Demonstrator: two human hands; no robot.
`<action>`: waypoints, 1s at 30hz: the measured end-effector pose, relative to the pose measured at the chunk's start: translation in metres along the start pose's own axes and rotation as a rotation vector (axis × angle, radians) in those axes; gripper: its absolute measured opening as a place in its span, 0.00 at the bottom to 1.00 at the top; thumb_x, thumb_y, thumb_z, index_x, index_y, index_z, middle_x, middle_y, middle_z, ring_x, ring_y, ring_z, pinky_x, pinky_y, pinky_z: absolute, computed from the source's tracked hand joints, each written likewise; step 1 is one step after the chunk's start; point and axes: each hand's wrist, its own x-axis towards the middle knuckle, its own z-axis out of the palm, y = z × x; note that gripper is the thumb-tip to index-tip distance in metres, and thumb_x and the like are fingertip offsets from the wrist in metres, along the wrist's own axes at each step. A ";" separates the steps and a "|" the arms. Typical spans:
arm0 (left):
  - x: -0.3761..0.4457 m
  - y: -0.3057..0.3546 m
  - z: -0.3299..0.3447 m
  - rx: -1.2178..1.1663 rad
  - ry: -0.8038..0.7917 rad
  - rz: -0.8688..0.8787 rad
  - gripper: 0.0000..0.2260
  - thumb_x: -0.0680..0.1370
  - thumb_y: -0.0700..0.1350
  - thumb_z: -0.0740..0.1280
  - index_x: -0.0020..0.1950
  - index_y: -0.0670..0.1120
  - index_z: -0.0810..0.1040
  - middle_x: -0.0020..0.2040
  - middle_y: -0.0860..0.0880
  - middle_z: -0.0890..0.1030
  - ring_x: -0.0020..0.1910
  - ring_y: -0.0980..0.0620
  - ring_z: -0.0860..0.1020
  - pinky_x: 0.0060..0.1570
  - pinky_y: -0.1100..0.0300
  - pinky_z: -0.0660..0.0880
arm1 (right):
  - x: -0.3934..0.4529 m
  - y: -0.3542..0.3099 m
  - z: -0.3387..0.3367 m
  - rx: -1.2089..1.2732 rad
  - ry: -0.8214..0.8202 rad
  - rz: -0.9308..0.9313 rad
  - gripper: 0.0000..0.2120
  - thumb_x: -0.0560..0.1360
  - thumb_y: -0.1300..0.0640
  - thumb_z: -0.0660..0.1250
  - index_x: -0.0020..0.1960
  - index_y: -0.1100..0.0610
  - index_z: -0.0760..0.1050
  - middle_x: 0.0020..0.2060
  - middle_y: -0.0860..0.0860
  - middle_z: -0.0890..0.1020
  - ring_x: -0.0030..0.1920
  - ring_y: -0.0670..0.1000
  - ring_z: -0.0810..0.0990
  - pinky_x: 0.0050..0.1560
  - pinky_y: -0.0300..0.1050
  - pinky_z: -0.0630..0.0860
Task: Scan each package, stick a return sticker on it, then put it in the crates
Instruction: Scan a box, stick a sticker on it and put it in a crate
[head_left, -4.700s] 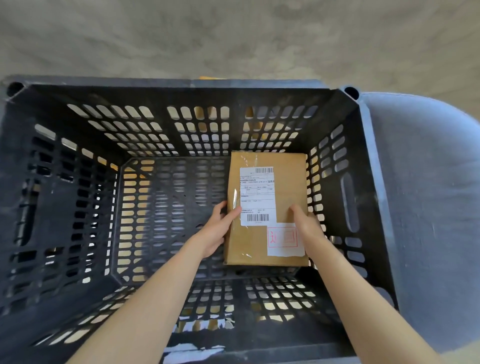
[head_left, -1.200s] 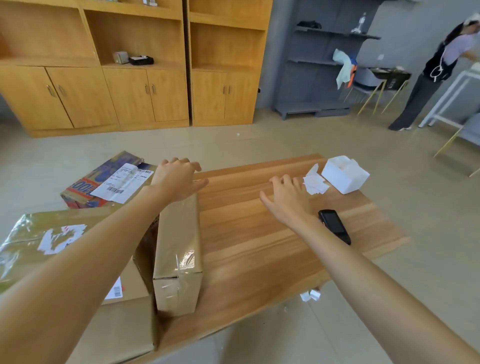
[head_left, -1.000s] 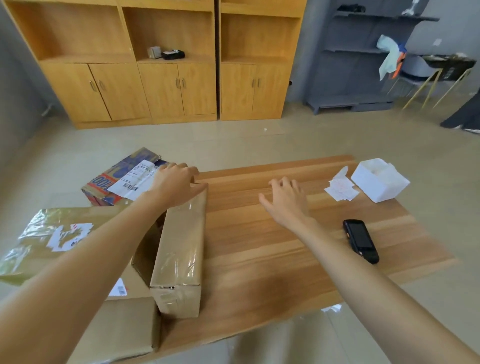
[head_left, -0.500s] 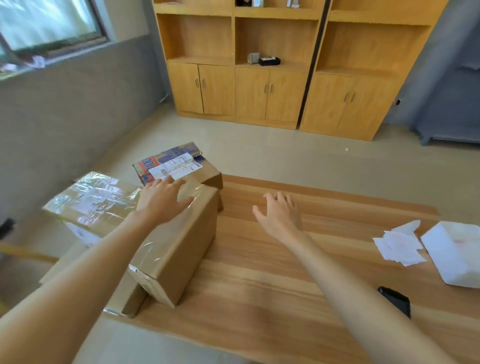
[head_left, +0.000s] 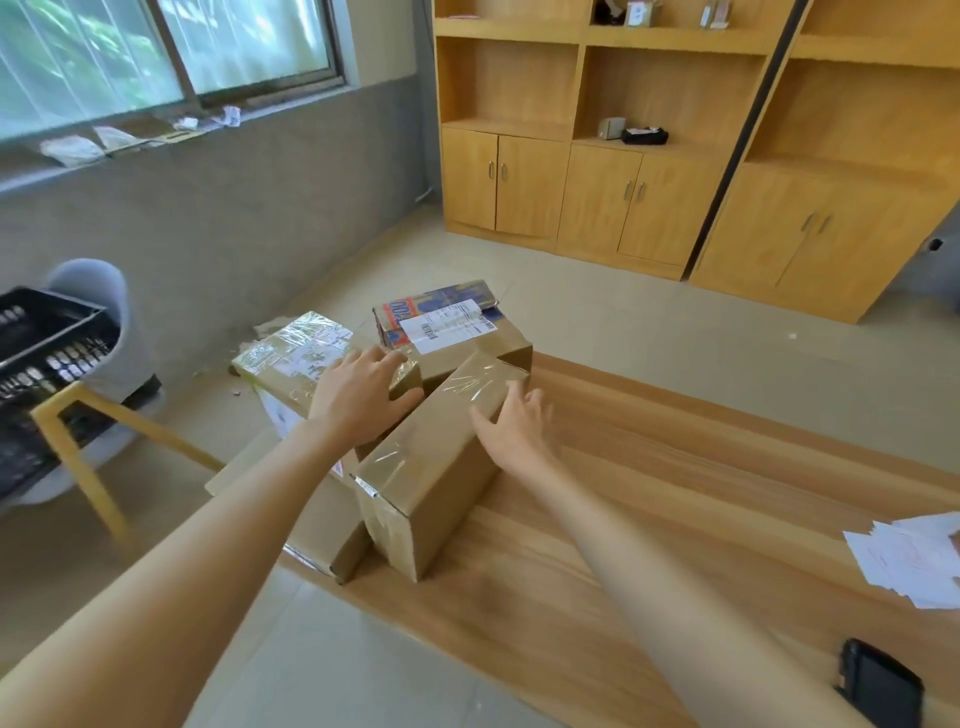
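A long brown cardboard package (head_left: 431, 467) wrapped in clear tape lies at the left end of the wooden table (head_left: 649, 499). My left hand (head_left: 358, 400) rests against its upper left side, thumb on its top. My right hand (head_left: 514, 431) touches its right upper edge with spread, straight fingers. Behind it sit a tape-covered package (head_left: 291, 353) and a package with blue print and a white shipping label (head_left: 447, 325). A flatter brown package (head_left: 324, 530) lies under my left forearm. White return stickers (head_left: 914, 561) and the black scanner (head_left: 883, 686) lie at the table's right.
A black slatted crate (head_left: 41, 348) stands on a grey chair with yellow legs (head_left: 93, 291) at the far left. Wooden cabinets (head_left: 623, 197) line the back wall. A window sill with scraps runs along the grey wall at the left.
My view has swung left, bringing the crate and chair into sight. My right hand has moved from the bare tabletop onto the long package's right side; my left hand slid to its left side.
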 end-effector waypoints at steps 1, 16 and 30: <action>-0.001 -0.006 -0.002 0.003 0.003 -0.009 0.24 0.78 0.61 0.59 0.71 0.51 0.69 0.64 0.46 0.74 0.62 0.44 0.73 0.56 0.51 0.71 | 0.001 -0.009 0.005 -0.018 -0.003 0.010 0.31 0.77 0.40 0.58 0.72 0.56 0.59 0.66 0.58 0.66 0.65 0.60 0.66 0.64 0.53 0.65; -0.029 0.012 0.036 -0.040 -0.002 0.147 0.38 0.72 0.70 0.60 0.73 0.46 0.64 0.64 0.46 0.73 0.63 0.45 0.70 0.62 0.54 0.66 | 0.042 -0.051 0.035 0.193 0.081 0.315 0.40 0.70 0.39 0.68 0.73 0.55 0.55 0.67 0.58 0.59 0.67 0.61 0.63 0.59 0.51 0.68; -0.037 0.057 0.042 -0.135 -0.099 0.028 0.43 0.67 0.68 0.66 0.72 0.44 0.58 0.58 0.46 0.75 0.51 0.44 0.78 0.40 0.56 0.66 | 0.041 -0.032 0.024 0.212 0.102 0.384 0.45 0.66 0.41 0.71 0.74 0.54 0.53 0.75 0.60 0.46 0.67 0.66 0.64 0.60 0.52 0.70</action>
